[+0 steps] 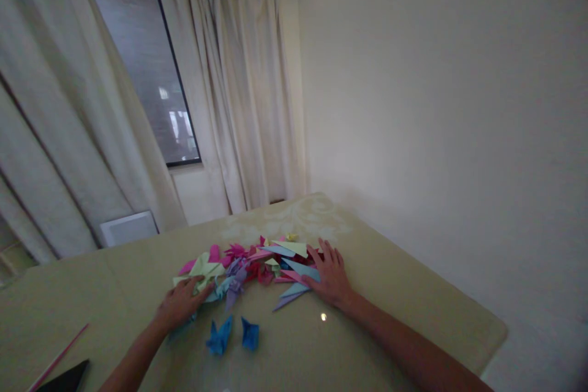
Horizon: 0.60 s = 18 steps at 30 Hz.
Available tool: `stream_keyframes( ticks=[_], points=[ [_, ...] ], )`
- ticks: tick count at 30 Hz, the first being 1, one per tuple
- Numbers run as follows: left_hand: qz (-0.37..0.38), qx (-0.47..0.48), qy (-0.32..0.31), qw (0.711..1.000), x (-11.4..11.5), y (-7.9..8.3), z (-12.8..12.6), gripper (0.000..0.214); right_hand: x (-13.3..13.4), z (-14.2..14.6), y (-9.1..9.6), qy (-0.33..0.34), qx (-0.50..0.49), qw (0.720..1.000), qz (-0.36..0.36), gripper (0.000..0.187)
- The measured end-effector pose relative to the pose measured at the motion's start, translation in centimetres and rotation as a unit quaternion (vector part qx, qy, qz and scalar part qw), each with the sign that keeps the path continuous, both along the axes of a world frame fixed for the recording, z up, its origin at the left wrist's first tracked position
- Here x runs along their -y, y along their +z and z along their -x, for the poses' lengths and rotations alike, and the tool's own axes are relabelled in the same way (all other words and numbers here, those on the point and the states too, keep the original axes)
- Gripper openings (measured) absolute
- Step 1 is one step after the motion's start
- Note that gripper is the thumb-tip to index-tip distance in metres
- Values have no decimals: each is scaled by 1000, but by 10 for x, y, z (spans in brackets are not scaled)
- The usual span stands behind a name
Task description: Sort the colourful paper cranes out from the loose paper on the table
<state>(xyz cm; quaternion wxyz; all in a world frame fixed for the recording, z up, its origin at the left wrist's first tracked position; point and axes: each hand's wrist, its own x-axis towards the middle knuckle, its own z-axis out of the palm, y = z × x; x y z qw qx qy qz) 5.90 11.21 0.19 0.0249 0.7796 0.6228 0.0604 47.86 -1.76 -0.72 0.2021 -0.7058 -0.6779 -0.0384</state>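
Note:
A heap of folded paper pieces in pink, green, purple, blue and red lies across the middle of the table. My left hand (184, 301) rests flat at the heap's left end, its fingers over a pale green folded paper (205, 267) and touching a light blue folded paper (224, 288). At the right end, my right hand (331, 275) is spread out against several pointed paper pieces, among them a light blue paper dart (301, 269). Purple folded paper (236, 275) sits between the hands. Nearer to me are two blue folded papers, one (219, 335) beside the other (250, 334).
The pale table (404, 300) has a patterned far corner against the wall (436, 104). A thin pink stick (59, 356) and a dark flat object (67, 378) lie at the near left. Curtains (252, 86) and a window (142, 67) are behind the table.

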Motion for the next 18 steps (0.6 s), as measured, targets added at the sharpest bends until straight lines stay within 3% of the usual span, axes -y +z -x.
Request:
stream_keyframes(
  ticks=[4,7,10,12,14,18],
  points=[
    [24,110,-44,993,67,-19,4,63,-48,23,11,44,-17,997,65,87],
    [-21,163,-67,984,124,-38,-14,64,-73,54,21,91,5,991,99,89],
    [-97,132,-140,977,166,-59,-41,79,-92,85,30,147,24,983,109,82],
    [-107,92,-195,970,183,-65,-64,100,-102,105,35,191,26,974,117,74],
    [-88,58,-235,966,191,-62,-88,114,-110,121,41,248,26,960,130,69],
    [-67,51,-242,967,188,-34,-132,99,-117,135,58,362,9,918,159,62]
  ],
)
